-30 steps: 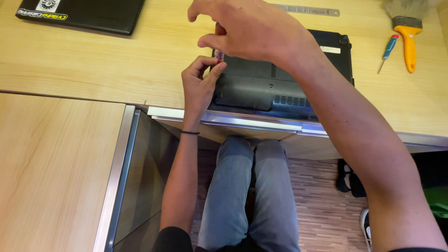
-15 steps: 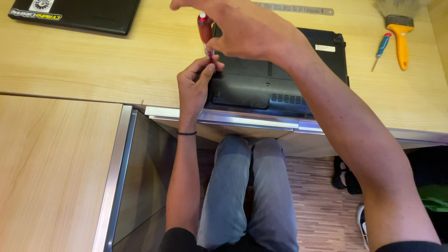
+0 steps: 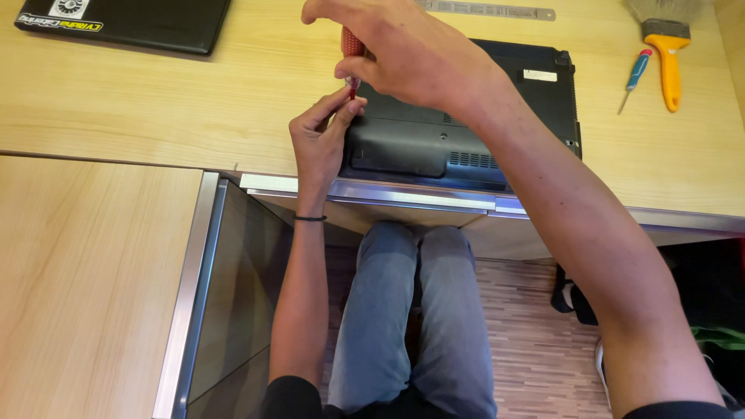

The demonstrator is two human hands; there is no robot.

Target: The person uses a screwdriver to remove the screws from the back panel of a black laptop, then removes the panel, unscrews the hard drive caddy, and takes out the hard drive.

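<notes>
A black laptop [image 3: 466, 132] lies upside down on the wooden desk [image 3: 194, 101], its bottom cover facing up. My right hand [image 3: 411, 54] grips a red-handled screwdriver [image 3: 351, 43] held upright over the laptop's near left corner. My left hand [image 3: 322, 136] rests at that same corner, its fingertips pinched around the screwdriver's shaft near the tip. The tip itself is hidden behind my fingers.
A second closed black laptop [image 3: 124, 23] lies at the far left. A metal ruler [image 3: 489, 11] lies at the back. A small blue-and-red screwdriver [image 3: 635, 77] and a yellow-handled brush [image 3: 666, 54] lie at the right. A lower wooden side surface [image 3: 77, 287] sits left of my knees.
My right hand has shifted slightly, exposing more of the red screwdriver handle. My left hand's fingers stay pinched at the tip by the laptop's corner.
</notes>
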